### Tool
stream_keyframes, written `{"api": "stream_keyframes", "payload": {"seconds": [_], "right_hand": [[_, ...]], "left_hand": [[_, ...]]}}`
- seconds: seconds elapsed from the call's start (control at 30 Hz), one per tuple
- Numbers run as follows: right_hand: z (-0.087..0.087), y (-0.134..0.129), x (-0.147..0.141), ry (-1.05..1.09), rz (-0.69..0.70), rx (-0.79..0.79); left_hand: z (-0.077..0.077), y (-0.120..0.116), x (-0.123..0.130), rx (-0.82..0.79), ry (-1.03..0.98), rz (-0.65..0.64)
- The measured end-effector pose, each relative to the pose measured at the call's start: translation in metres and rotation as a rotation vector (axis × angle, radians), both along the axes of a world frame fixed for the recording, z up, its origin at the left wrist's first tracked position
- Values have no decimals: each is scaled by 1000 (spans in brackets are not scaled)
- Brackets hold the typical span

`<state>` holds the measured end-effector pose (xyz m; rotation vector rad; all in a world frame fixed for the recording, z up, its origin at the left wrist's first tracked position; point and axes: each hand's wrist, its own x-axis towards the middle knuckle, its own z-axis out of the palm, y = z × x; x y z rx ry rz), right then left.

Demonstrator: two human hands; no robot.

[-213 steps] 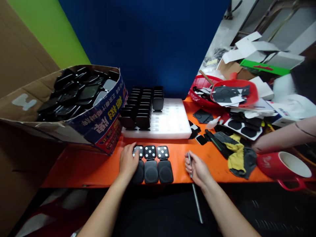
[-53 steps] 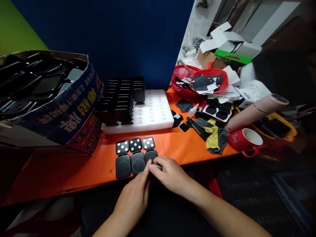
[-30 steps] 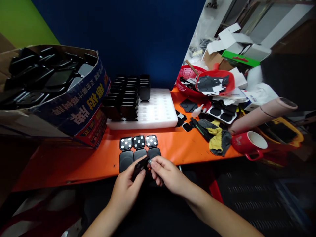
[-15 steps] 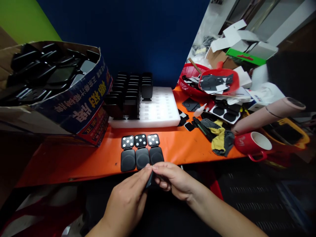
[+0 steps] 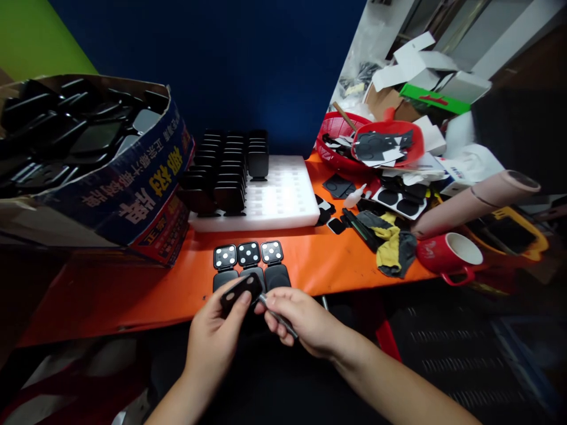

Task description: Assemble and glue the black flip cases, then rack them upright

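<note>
My left hand (image 5: 213, 337) is closed on a small black plate (image 5: 237, 294) with pale round dots, its thumb lying along the near edge. The plate is tilted, and fingers cover part of it. In my right hand (image 5: 305, 319) is a slim grey metal rod (image 5: 282, 321), its upper end close to the plate's right edge. Whether they touch, I cannot tell. Just beyond my hands lie three hinged black folding pieces (image 5: 277, 277), opened flat side by side. Their upper leaves (image 5: 248, 254) carry white dots; my left hand and the plate partly hide the lower leaves.
A white foam tray (image 5: 283, 200) holds rows of upright black pieces (image 5: 230, 177). The cardboard box (image 5: 146, 195) at left is full of black pieces. Along the right are a red basket (image 5: 330, 150), gloves (image 5: 392, 248), a red mug (image 5: 436, 254) and a pink bottle (image 5: 478, 203).
My left hand has turned the black piece so its dotted face shows. The metal rod in my right hand has come into sight. The view has shifted slightly.
</note>
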<state>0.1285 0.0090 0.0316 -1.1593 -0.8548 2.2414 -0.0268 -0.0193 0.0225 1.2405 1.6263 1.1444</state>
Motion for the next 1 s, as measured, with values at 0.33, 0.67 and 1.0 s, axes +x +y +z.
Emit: {"api": "stream_keyframes", "payload": {"seconds": [0.33, 0.67, 1.0], "right_hand": [[1, -2, 17, 302, -58, -389], [-3, -8, 20, 336, -196, -385], [-45, 11, 60, -624, -13, 696]], "left_hand": [[4, -10, 0, 458, 308, -476], [-2, -6, 11, 371, 104, -424], [-34, 62, 38, -90, -274, -252]]}}
